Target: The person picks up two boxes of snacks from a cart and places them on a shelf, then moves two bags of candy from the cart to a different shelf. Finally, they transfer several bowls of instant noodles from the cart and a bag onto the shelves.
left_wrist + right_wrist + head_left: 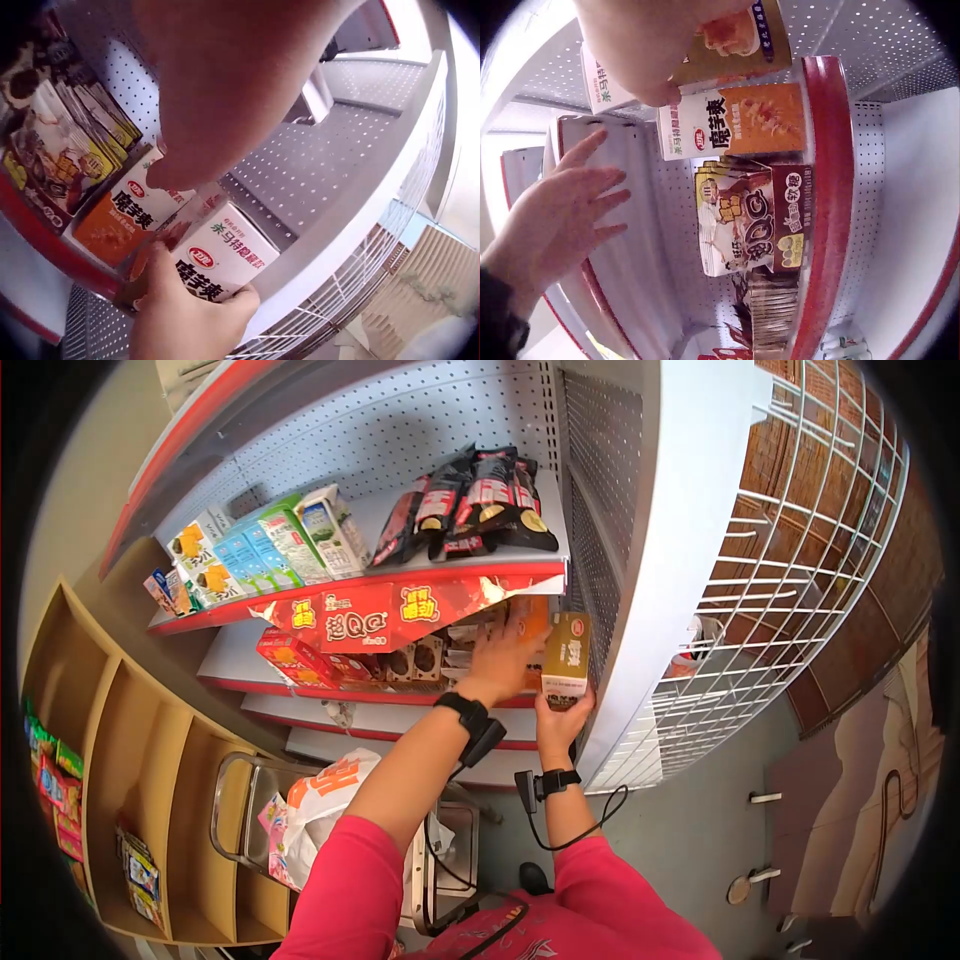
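The right hand is gripping one golden tea carton from below, holding it upright at the right end of the second shelf. The left hand, fingers spread wide, is reaching in beside one orange carton.

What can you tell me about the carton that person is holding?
The carton is a small upright cardboard box, tan-gold on one face, white with Chinese print on another. It looks closed. The right hand grips its lower end at the right end of the shelf, beside an orange carton.
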`<move>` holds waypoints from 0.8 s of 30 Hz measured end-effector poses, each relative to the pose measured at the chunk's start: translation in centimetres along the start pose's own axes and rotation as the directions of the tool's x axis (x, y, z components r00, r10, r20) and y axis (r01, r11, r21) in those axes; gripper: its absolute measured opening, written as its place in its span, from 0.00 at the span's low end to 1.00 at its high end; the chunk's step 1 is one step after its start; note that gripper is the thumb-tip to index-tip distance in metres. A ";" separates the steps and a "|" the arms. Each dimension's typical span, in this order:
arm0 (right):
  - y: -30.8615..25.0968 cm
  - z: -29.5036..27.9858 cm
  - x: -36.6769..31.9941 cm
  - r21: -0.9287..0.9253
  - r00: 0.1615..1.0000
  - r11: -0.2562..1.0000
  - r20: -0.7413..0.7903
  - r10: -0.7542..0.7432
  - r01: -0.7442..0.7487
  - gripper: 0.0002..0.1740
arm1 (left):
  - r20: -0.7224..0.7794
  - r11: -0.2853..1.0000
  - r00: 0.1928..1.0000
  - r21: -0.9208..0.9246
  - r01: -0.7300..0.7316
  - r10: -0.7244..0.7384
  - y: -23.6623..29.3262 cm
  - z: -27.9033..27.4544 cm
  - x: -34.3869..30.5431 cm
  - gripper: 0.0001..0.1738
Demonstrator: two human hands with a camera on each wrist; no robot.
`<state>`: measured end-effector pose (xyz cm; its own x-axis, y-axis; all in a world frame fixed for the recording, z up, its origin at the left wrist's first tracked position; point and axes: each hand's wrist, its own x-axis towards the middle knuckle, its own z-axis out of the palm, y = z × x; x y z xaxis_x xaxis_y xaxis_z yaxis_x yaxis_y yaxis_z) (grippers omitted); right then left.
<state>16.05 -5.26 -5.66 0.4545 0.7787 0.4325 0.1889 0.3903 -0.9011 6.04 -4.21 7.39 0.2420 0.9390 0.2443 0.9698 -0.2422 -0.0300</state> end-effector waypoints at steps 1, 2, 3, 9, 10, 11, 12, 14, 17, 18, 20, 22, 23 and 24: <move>0.4 0.1 0.4 0.024 1.000 1.000 0.010 -0.012 0.012 0.38 | 0.051 1.000 0.999 -0.018 0.017 -0.016 0.0 0.0 0.6 0.41; 0.7 0.2 0.5 0.029 1.000 1.000 0.007 -0.004 0.004 0.37 | 0.102 0.999 0.994 -0.035 0.037 -0.033 -0.1 0.2 1.2 0.41; 0.6 0.2 0.8 0.047 1.000 0.999 0.017 0.014 -0.015 0.38 | 0.131 0.999 0.991 0.017 0.034 -0.036 -0.6 0.9 1.6 0.44; 2.5 1.3 3.0 -0.113 0.998 0.994 0.059 0.020 -0.014 0.43 | 0.069 0.997 0.998 -0.077 0.018 -0.013 -1.2 2.2 1.8 0.37; 2.9 1.6 3.3 -0.142 0.997 0.990 0.070 0.021 -0.011 0.43 | 0.068 0.993 0.997 -0.115 0.030 -0.022 -1.2 2.2 1.8 0.36; 3.2 1.7 3.5 -0.171 0.996 0.985 0.081 0.023 -0.009 0.42 | 0.007 0.996 1.000 -0.090 0.026 -0.025 -1.1 2.5 1.8 0.31; 3.0 1.7 3.6 -0.145 0.992 0.988 0.109 0.058 -0.042 0.44 | -0.010 0.995 1.000 -0.098 0.011 -0.013 -1.3 2.9 1.8 0.30; 2.5 1.7 3.9 -0.092 0.979 0.990 0.166 0.121 -0.107 0.48 | -0.051 0.994 0.999 -0.108 -0.016 0.011 -1.8 3.3 2.0 0.27; 2.1 1.5 3.6 -0.138 0.987 0.989 0.144 0.076 -0.056 0.46 | -0.091 0.996 0.995 -0.081 -0.035 0.028 -1.9 3.2 1.7 0.24; 1.8 1.3 3.6 -0.139 0.985 0.988 0.150 0.082 -0.061 0.45 | -0.093 0.997 0.995 -0.068 -0.046 0.039 -2.0 3.2 1.6 0.24; 1.6 1.3 3.6 -0.113 0.989 0.993 0.142 0.041 -0.025 0.45 | -0.135 0.996 0.988 -0.049 -0.081 0.073 -2.1 3.2 1.4 0.22; 1.8 1.4 3.6 -0.094 0.989 0.995 0.147 0.030 -0.016 0.44 | -0.186 0.993 0.977 -0.022 -0.113 0.107 -2.3 3.4 1.2 0.21; 2.0 1.5 3.7 -0.088 0.987 0.996 0.156 0.036 -0.023 0.44 | -0.196 0.993 0.974 -0.018 -0.120 0.114 -2.4 3.5 1.2 0.21; 2.1 1.5 3.8 -0.082 0.985 0.996 0.166 0.042 -0.029 0.44 | -0.204 0.991 0.971 -0.023 -0.131 0.123 -2.4 3.5 1.0 0.20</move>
<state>16.89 -0.79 -5.87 0.3112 0.8653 0.3929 0.2462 0.3259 -0.9128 4.10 -1.79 4.30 0.3483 0.8325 0.4309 0.9289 -0.3682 -0.0395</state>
